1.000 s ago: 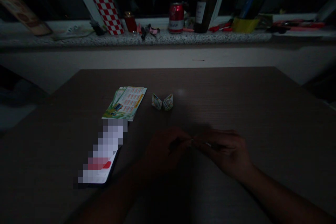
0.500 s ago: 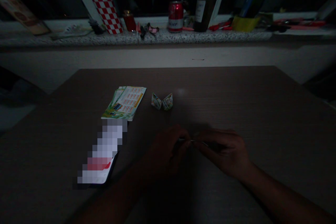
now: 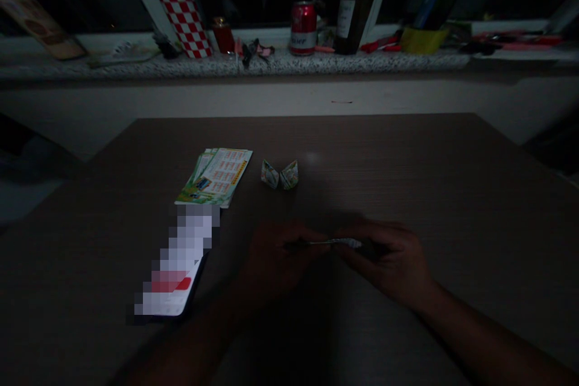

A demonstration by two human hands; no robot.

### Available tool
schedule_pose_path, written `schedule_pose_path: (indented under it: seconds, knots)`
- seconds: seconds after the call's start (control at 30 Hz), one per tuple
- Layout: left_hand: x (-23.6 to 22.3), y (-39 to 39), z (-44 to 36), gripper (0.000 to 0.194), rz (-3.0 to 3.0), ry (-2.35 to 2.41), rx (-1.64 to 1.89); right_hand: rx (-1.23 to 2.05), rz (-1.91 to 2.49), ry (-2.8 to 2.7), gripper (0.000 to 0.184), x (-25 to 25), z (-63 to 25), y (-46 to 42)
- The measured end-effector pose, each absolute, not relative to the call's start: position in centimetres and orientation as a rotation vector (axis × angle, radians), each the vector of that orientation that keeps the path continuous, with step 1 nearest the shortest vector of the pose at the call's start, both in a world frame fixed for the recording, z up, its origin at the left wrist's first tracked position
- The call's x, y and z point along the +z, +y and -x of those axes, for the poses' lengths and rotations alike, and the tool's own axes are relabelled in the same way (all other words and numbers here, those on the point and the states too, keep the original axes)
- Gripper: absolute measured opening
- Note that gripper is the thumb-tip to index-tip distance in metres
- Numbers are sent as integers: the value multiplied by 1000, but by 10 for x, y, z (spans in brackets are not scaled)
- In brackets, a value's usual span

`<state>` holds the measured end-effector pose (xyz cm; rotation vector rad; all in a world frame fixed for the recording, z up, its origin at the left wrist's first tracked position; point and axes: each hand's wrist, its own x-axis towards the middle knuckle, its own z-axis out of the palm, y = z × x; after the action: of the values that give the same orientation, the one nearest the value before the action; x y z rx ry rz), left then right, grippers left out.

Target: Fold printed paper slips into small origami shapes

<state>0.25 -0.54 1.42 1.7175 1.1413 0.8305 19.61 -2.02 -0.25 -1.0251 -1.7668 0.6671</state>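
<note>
Two small folded paper shapes stand at the centre of the frame, on the worktop, and look fully formed, each with a raised outer point. The folded paper strip between the hands, just below and right of the frame's centre, appears only partly worked: it is flat and narrow, not opened out like those shapes. The stack of printed cards, left of centre, lies flat and unfolded, with a smartphone below it at lower left.

The strip shows nearly edge-on, a thin pale line at its left end and a broader, patterned face at its right; dim light hides its creases. The left hand has a narrow grip, pinching the left end between thumb and fingers. The right hand pinches the right part likewise, the two sets of fingertips almost meeting.
</note>
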Motion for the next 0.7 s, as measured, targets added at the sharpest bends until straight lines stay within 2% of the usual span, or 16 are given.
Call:
schedule_pose_path:
  seconds: [0.3,0.7]
  knots:
    - [17,-1,2,14,-1714,1107,789,696,1052,-1719,8,-3,-199,-20]
    - [19,-2,3,13,-1673,1068,845,867,1016,-1683,15,3,-201,-18]
